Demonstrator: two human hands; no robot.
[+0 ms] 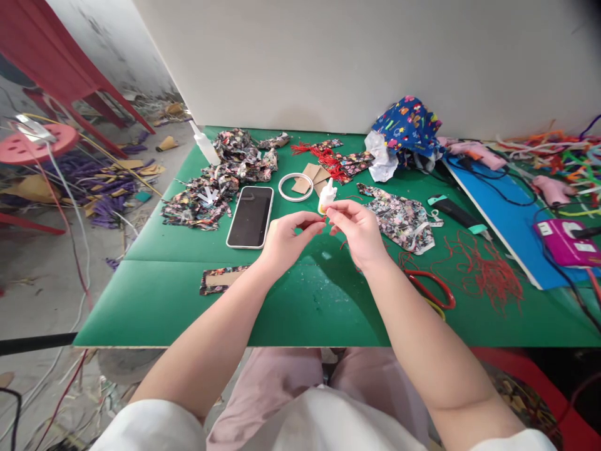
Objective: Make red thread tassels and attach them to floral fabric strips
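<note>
Over the middle of the green table, my left hand [295,233] and my right hand [354,228] meet with fingertips pinched close together. Whatever lies between them is too small to make out; a hint of red shows at the fingertips. Just behind the fingers stands a small white glue bottle [328,194] with a pointed nozzle. A black-screened phone [250,217] lies left of my left hand. To the right of my right hand is a piece of floral fabric [404,219]. Red-handled scissors [434,288] lie partly behind my right forearm, near loose red threads [493,272].
A white ring [295,198] rests beside brown card pieces [307,178]. Floral fabric pieces [197,203] and another white bottle [205,145] are at left. A fabric-covered card strip [223,280] lies in front. At right are a cutter [457,215], a blue board [502,232] and pink glue guns [476,153].
</note>
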